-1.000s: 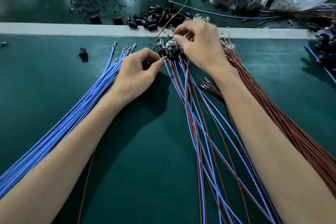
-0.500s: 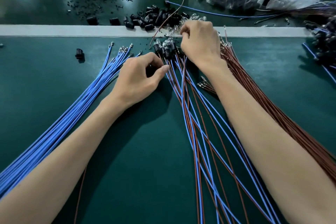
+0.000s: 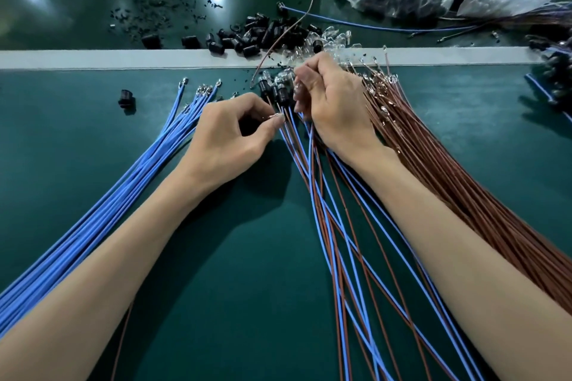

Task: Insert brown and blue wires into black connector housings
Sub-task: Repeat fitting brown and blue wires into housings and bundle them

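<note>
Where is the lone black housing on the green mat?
In the head view, the lone black housing lies left of the blue wire bundle, near its tips, below the pale strip.

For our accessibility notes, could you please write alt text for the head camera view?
The left hand pinches a metal terminal beside wired black connector housings on a green table, while the right hand curls beside them. Blue wires fan left, brown wires right.

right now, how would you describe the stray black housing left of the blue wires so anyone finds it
Find the pale strip crossing the green mat. Just on its near side, left of the tips of the blue wire bundle, lies one black housing. It sits alone and unwired, unlike the pile beyond the strip.
</note>
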`<control>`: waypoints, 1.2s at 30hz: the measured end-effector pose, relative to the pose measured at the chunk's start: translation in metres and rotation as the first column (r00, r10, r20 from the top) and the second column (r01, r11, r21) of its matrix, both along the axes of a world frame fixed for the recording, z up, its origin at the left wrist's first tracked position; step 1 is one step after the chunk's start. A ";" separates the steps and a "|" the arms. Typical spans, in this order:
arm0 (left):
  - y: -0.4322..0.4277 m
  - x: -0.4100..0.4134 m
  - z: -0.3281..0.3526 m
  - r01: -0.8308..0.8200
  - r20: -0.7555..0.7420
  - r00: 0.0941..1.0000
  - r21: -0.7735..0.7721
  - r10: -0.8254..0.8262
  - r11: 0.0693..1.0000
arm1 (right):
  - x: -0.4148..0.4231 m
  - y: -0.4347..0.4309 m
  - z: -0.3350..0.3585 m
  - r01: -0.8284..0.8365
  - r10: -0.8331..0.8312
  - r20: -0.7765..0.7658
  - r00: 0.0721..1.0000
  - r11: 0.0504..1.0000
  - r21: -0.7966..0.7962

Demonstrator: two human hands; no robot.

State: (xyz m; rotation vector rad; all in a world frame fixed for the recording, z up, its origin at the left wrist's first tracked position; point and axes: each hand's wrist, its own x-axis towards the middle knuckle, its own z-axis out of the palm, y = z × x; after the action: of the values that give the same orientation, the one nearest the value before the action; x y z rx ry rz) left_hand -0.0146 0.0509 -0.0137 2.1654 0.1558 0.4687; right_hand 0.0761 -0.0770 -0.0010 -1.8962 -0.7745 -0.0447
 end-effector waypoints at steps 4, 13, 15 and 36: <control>-0.002 -0.001 -0.001 0.012 -0.008 1.000 0.037 -0.012 0.999 | 0.000 0.001 -0.004 -0.055 0.056 -0.012 0.998 0.991 0.119; -0.003 -0.001 -0.004 -0.004 0.025 1.000 0.046 0.003 0.999 | 0.004 -0.002 -0.013 0.029 -0.026 -0.033 0.999 0.992 0.123; -0.004 -0.002 -0.005 0.004 0.025 1.000 0.054 -0.005 0.999 | 0.002 -0.003 -0.014 0.026 -0.024 -0.022 0.999 0.994 0.107; -0.004 -0.001 -0.005 -0.006 0.032 0.999 0.154 0.001 0.988 | -0.008 -0.002 -0.013 0.035 -0.039 0.321 0.946 0.999 0.019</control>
State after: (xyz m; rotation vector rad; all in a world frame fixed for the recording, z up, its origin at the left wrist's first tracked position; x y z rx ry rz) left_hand -0.0155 0.0471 -0.0190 2.3079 0.1084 0.5318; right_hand 0.0679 -0.0790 -0.0139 -1.9155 -0.9541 -0.3907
